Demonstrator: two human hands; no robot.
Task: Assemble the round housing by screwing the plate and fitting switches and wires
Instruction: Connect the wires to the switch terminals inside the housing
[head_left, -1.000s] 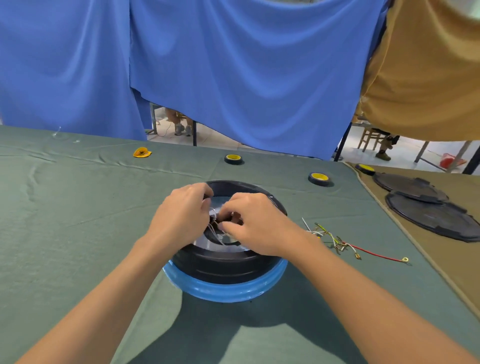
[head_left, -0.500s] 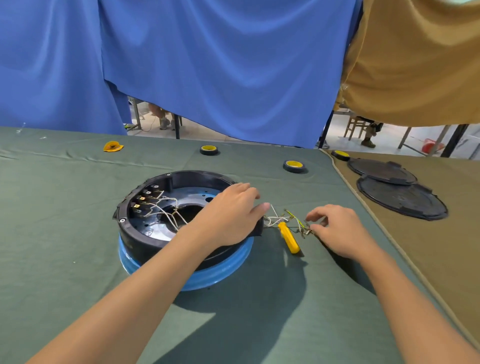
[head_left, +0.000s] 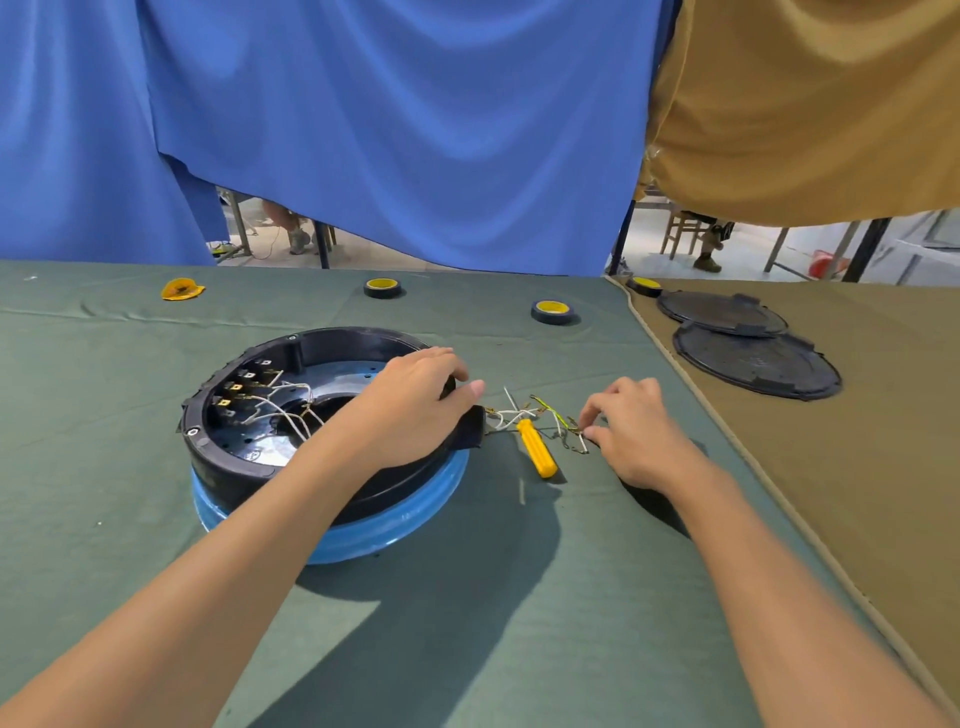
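The round black housing (head_left: 236, 457) sits on a blue ring (head_left: 405, 525) on the green cloth. Inside it, several switches (head_left: 236, 387) line the left wall and white wires (head_left: 288, 410) run from them toward the centre hole. My left hand (head_left: 410, 405) rests over the housing's right rim, fingers loosely curved. To the right lies a bundle of loose wires (head_left: 535, 413) beside a yellow-handled screwdriver (head_left: 537, 453). My right hand (head_left: 631, 431) pinches the end of those loose wires with its fingertips.
Two black-and-yellow tape rolls (head_left: 383, 287) (head_left: 551, 310) and a yellow scrap (head_left: 181, 289) lie at the back of the green cloth (head_left: 104, 467). On the tan cloth at right lie two black round plates (head_left: 756, 361) (head_left: 722, 313) and a third roll (head_left: 644, 285).
Both hands left the inside of the housing. My left hand settled on the right rim, while my right hand reached to the loose wires by the screwdriver and now pinches them.
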